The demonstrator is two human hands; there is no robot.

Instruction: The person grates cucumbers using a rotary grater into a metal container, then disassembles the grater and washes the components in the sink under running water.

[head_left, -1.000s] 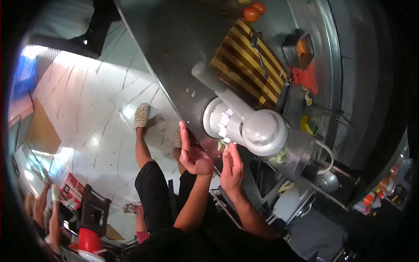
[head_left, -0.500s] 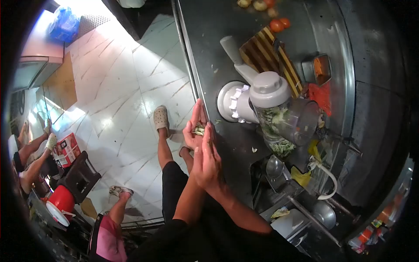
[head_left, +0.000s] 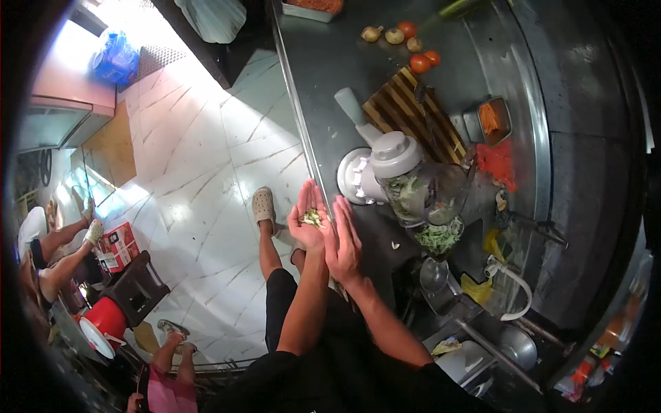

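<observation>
My left hand (head_left: 306,219) is cupped palm up at the edge of the steel counter (head_left: 318,89) and holds a small heap of green vegetable scraps (head_left: 312,218). My right hand (head_left: 343,241) is flat with straight fingers, its edge against the left palm, and holds nothing. Just beyond both hands stands a white vegetable cutter (head_left: 379,165) with a clear bowl (head_left: 430,189) of green shreds. More green shreds (head_left: 438,237) lie below the bowl.
A striped cutting board (head_left: 413,113), tomatoes (head_left: 420,63) and onions, a metal tin (head_left: 490,120) and a red cloth (head_left: 497,162) lie further back. On the tiled floor to the left are a black stool (head_left: 138,289), a red bucket (head_left: 103,320) and seated people (head_left: 55,241).
Both hands drew back from the cutter to the counter edge and swept scraps into the left palm. The right hand has since slid off the palm to its side.
</observation>
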